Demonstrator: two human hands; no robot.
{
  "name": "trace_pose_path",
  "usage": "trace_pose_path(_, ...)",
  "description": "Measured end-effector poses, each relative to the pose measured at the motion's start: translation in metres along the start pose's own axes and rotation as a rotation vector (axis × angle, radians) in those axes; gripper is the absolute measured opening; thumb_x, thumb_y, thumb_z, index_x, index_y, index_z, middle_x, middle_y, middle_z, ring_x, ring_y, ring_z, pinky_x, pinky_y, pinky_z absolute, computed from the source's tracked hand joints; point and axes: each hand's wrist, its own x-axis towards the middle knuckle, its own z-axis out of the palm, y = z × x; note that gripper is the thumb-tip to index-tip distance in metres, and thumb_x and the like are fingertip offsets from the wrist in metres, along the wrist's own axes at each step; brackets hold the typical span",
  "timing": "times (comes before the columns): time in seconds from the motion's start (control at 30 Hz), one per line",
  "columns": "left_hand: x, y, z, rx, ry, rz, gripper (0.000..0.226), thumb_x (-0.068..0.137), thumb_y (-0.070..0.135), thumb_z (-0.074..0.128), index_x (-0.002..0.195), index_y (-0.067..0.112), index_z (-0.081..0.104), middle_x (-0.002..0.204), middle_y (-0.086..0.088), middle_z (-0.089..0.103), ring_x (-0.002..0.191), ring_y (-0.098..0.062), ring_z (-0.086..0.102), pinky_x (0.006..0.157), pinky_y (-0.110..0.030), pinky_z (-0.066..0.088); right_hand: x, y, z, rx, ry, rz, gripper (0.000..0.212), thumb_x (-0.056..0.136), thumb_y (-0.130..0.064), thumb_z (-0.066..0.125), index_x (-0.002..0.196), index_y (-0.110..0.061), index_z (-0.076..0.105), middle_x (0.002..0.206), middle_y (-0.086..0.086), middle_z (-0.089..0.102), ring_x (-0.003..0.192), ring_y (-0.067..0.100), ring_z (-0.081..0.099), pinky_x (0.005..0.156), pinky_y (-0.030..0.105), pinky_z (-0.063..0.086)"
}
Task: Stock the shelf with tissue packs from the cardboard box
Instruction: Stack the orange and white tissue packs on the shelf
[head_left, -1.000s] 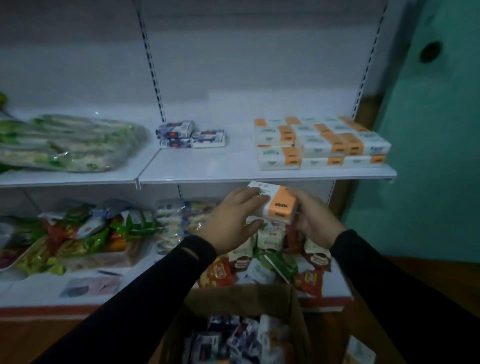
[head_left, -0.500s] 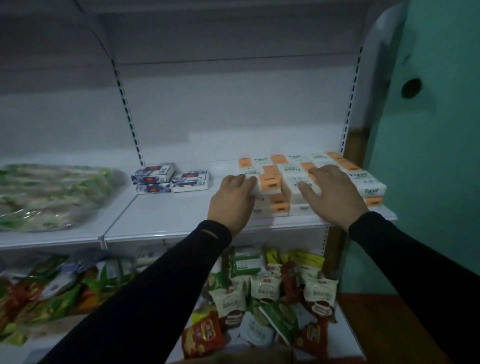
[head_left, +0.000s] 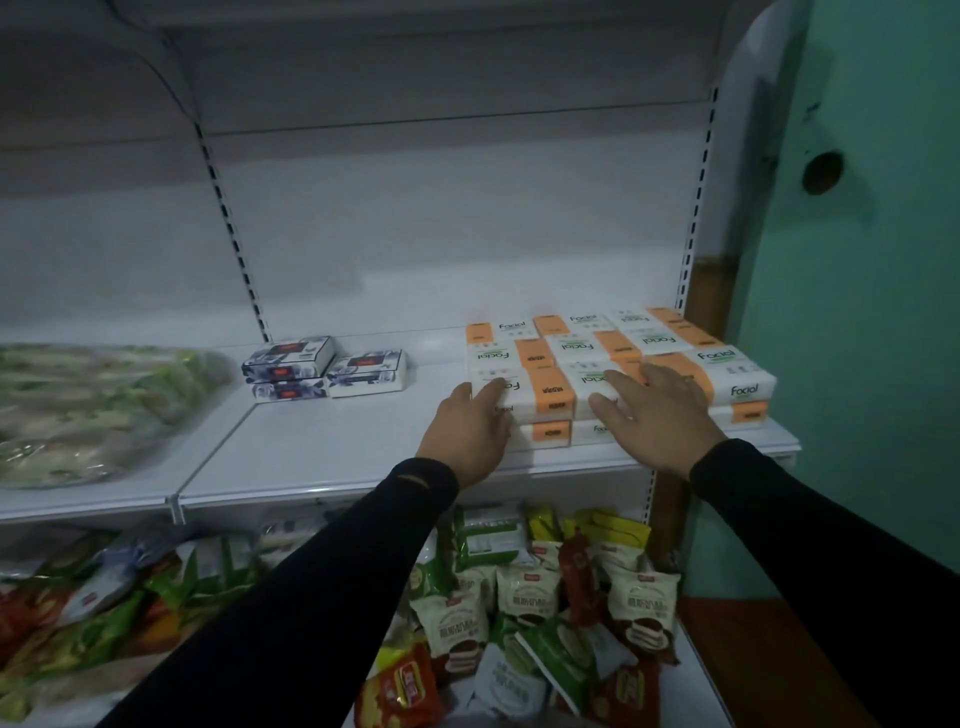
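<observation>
- Resting on the front of the stack, your left hand (head_left: 470, 431) lies flat with fingers straight against the front-left tissue pack (head_left: 522, 392); it presses rather than grips; nothing is curled round the pack
- your right hand (head_left: 657, 418) is spread wide, palm down, across the top front of the neighbouring pack (head_left: 597, 379); it holds nothing either
- the orange-and-white tissue packs (head_left: 618, 358) sit two layers deep at the right end of the middle shelf (head_left: 337, 457), close to the right upright; the top layer looks nearly filled, and the front row sits a little unevenly, so squaring it up seems to be the step in hand
- a few blue-and-white boxes (head_left: 322, 366) stand well apart to the left, with bare shelf between them and the stack; a large clear bag of green goods (head_left: 88, 410) lies further left
- the cardboard box is not in view, so you cannot tell how many packs remain; judge the stocking as part done, with room left on the shelf
- snack packets (head_left: 540, 603) crowd the lower shelf beneath your arms
</observation>
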Motion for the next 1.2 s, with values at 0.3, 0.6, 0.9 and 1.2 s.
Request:
trace_pose_path(0.3, 0.000, 0.001, -0.005, -0.054, -0.040, -0.088, 0.061, 0.097, 0.039, 0.044, 0.151, 0.025, 0.021, 0.138, -0.011, 0.041, 0.126, -0.030, 0.042, 0.102, -0.037, 0.036, -0.005, 0.004, -0.005, 0.008, 0.033, -0.031, 0.064, 0.097, -0.062, 0.020, 0.150, -0.029, 0.032, 0.159, 0.011, 0.023, 0.146, 0.028, 0.015, 0.119, 0.044, 0.009)
trace_pose_path(0.6, -0.063, -0.022, -0.036, -0.042, 0.020, -0.074, 0.061, 0.097, 0.046, 0.046, 0.149, 0.018, 0.030, 0.151, -0.008, 0.035, 0.137, -0.024, 0.033, 0.109, -0.033, 0.029, -0.064, -0.017, -0.006, 0.270, 0.167, -0.166, 0.067, 0.095, -0.061, 0.031, 0.147, -0.020, 0.038, 0.155, 0.008, 0.030, 0.142, 0.024, 0.025, 0.116, 0.038, 0.022)
trace_pose_path(0.9, -0.208, -0.050, -0.015, -0.107, -0.048, -0.093, 0.052, 0.096, 0.048, 0.048, 0.139, 0.021, 0.046, 0.137, -0.002, 0.052, 0.122, -0.018, 0.051, 0.093, -0.025, 0.039, -0.187, -0.064, 0.071, 0.369, -0.088, -0.295, 0.071, 0.094, -0.067, 0.028, 0.144, -0.019, 0.043, 0.148, 0.004, 0.038, 0.137, 0.020, 0.036, 0.111, 0.031, 0.032)
trace_pose_path(1.2, -0.325, -0.126, 0.078, -0.107, -0.553, -0.312, 0.046, 0.097, 0.035, 0.052, 0.139, 0.018, 0.047, 0.138, -0.008, 0.053, 0.121, -0.024, 0.052, 0.091, -0.023, 0.038, -0.280, -0.103, 0.205, 0.367, -0.656, -0.216, 0.062, 0.098, -0.058, 0.033, 0.151, -0.025, 0.030, 0.158, -0.005, 0.021, 0.137, 0.016, 0.036, 0.109, 0.030, 0.033)
